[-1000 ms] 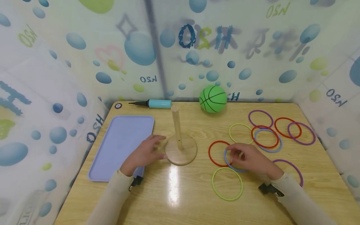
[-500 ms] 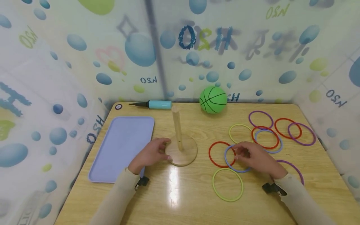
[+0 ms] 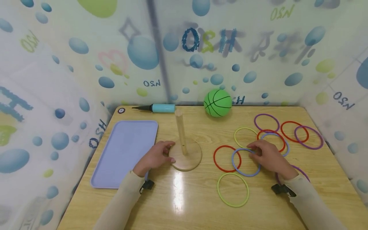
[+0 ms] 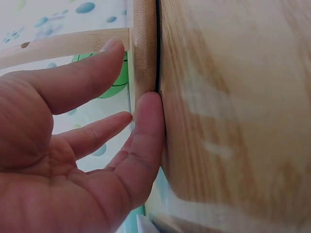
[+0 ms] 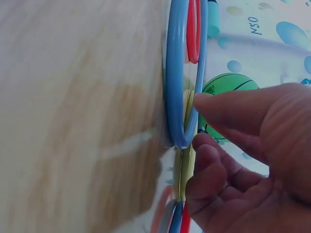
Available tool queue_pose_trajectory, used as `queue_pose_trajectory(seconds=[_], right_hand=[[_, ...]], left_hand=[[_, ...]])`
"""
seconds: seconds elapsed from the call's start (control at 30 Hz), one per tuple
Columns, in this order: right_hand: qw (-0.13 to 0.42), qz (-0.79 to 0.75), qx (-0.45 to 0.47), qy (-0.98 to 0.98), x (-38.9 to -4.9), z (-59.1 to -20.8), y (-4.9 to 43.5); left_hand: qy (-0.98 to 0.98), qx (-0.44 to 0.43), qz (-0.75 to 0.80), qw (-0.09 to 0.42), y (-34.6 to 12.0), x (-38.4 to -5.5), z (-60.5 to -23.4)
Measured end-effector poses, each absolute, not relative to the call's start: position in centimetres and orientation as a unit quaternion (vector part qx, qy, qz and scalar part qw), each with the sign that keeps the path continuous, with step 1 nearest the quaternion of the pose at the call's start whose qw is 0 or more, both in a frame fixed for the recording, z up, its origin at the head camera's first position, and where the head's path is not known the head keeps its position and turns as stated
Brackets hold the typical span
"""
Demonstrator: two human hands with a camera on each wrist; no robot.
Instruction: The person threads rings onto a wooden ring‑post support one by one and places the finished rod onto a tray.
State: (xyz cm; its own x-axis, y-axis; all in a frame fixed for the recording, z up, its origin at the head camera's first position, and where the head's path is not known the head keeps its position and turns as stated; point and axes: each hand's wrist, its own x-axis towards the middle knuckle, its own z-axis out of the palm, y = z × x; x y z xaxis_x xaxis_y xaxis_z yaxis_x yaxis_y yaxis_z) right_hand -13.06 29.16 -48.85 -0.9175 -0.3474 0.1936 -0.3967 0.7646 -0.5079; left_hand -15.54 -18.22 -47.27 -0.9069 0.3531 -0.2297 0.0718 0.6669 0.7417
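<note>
At the left edge of a round wooden base [image 3: 192, 159] with an upright peg [image 3: 181, 127], my left hand [image 3: 155, 155] has its fingers spread. In the left wrist view a fingertip [image 4: 150, 104] touches the base's rim, the thumb just above. My right hand [image 3: 268, 157] is at the upper right edge of a blue ring [image 3: 247, 175]. In the right wrist view, its thumb and fingers have a gap between them beside the ring [image 5: 176, 73]; contact is unclear. The blue ring overlaps a red ring [image 3: 214, 159] on the table.
A lilac tray [image 3: 126, 153] lies left; behind are a blue hand pump [image 3: 163, 108] and a green ball [image 3: 218, 103]. A yellow-green ring [image 3: 218, 191] lies in front. Several overlapping rings lie at right, including purple [image 3: 299, 142], red [image 3: 290, 141] and yellow-green [image 3: 235, 138].
My left hand has moved right to the edge of the base. My right hand has slid right and away across the blue ring, uncovering more of it; the ring has shifted slightly right.
</note>
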Motion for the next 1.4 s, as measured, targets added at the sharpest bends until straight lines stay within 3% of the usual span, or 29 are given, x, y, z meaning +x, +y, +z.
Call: queue_pose_trajectory(seconds=[0.23,0.8,1.17,1.4], right_hand=[[-0.004,0.274,0.185,-0.944,-13.5,-48.8,29.1],[-0.058,0.333,0.214,-0.917,-14.1,-47.4,29.0],[-0.159,0.457,0.185,-0.856,-14.5,-44.1,26.4],[-0.173,0.51,0.173,-0.824,-14.3,-41.9,24.2]], left_hand=[[0.897,0.123,0.385,0.177,-18.2,-15.4,-47.0],[0.898,0.108,0.389,0.178,-18.1,-15.3,-47.4],[0.895,0.1,0.399,0.172,-18.1,-15.6,-47.9],[0.894,0.097,0.401,0.177,-18.1,-15.5,-47.6]])
